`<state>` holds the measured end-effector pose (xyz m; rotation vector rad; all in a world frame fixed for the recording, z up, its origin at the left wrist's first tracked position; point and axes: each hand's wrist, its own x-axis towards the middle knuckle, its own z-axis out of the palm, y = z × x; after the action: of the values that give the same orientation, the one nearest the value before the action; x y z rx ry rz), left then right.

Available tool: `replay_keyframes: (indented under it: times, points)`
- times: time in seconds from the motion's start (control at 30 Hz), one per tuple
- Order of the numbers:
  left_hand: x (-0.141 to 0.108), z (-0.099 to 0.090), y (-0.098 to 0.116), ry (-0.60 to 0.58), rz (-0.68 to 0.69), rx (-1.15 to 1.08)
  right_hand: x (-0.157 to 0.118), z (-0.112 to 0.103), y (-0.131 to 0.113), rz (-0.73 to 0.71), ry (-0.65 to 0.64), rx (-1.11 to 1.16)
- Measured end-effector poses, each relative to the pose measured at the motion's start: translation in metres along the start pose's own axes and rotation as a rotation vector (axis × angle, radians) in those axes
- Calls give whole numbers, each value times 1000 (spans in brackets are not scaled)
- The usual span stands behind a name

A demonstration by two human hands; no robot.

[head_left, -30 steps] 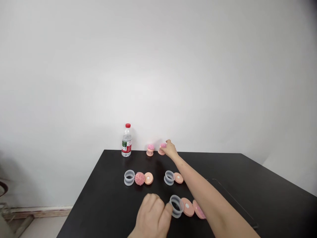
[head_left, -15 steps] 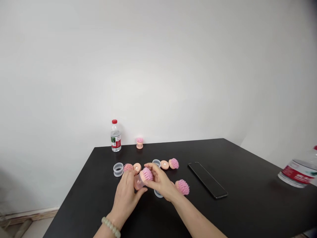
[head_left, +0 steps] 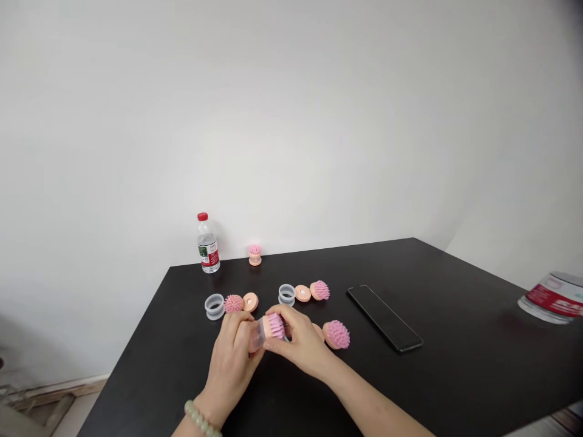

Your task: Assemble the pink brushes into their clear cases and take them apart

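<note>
Between my two hands, above the near part of the table, is a small pink bristle brush (head_left: 274,326) with a clear body and peach base. My left hand (head_left: 234,352) grips its clear lower part and base. Round the bristle head, the fingers and thumb of my right hand (head_left: 300,343) are closed. Just behind my left hand lie a clear ring (head_left: 214,306), a pink bristle head (head_left: 234,303) and a peach disc (head_left: 250,302). Another clear ring (head_left: 286,294), disc (head_left: 303,294) and bristle head (head_left: 320,290) form a row farther right. A bristle head (head_left: 336,334) sits beside my right hand, which partly hides a disc.
A whole brush (head_left: 255,255) stands at the table's back edge, right of a red-capped water bottle (head_left: 209,246). A black phone (head_left: 385,318) lies on the black table (head_left: 455,340). Another bottle (head_left: 553,297) is at the far right. A white wall rises behind.
The brush in my hands has tipped more sideways, its bristles now pointing right. My right hand has shifted slightly right, uncovering more of the clear ring behind it. The camera view has tilted a little.
</note>
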<state>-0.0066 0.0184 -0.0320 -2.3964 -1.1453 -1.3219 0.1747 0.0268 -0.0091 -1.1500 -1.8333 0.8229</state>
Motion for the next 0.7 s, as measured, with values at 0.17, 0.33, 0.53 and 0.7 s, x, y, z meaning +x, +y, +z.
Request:
replay_keyframes:
  times: [0.17, 0.33, 0.53, 0.7]
  points:
    - [2, 1, -4, -33, 21, -19, 0, 3, 0, -24, 21, -11]
    - [2, 2, -8, -48, 25, -33, -1, 5, 0, -64, 24, -15]
    - [4, -3, -6, -87, -26, -47, -3, 3, 3, -211, -24, -39]
    - [4, -4, -8, -99, -79, -75, -6, -1, 3, -320, -115, -67]
